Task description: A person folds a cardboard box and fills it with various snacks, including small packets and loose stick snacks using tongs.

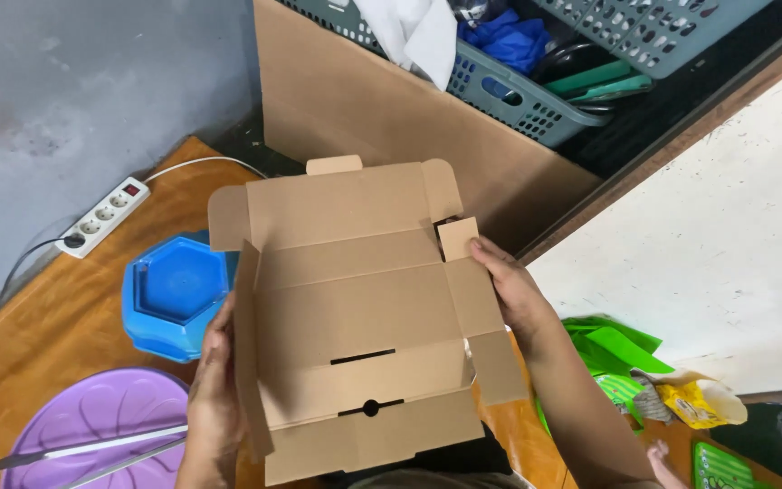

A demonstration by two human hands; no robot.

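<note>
Box blank (pixel 355 317) half folded: left hand (pixel 214 380) grips its raised left flap, right hand (pixel 509 290) grips the right flap, other flaps flat

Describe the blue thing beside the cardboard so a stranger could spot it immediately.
On the orange-brown wooden floor, just left of the flat cardboard box blank and beside the left hand, sits a blue plastic dish. It alone is angular, with a hexagonal recess; the purple lid is round.
</note>
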